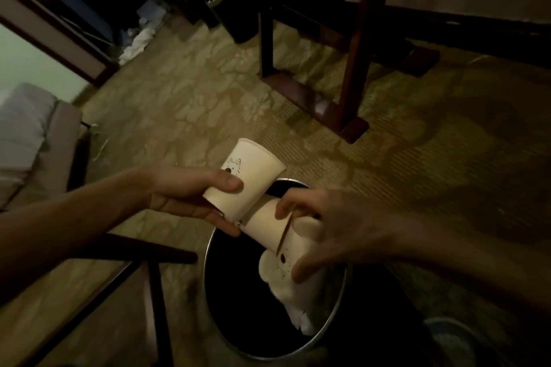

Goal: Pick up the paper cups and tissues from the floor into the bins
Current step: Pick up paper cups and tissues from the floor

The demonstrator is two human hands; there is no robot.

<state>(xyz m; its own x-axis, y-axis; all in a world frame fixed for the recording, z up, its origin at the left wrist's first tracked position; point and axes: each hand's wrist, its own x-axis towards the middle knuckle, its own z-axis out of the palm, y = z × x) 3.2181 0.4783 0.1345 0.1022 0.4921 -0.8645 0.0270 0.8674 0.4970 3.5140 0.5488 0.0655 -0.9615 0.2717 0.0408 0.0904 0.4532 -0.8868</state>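
Over the bin [334, 308] my right hand [337, 226] grips one paper cup [268, 226], and my left hand [190, 194] pinches another cup [250, 173] above the far rim. Let go from there, it could clip the rim and roll away. Beyond the chair legs [343, 92], white tissues [137, 42] lie on the floor.

Left cup [253, 171] and right cup [265, 225] are above the bin [238, 301], table legs [353, 68] behind.
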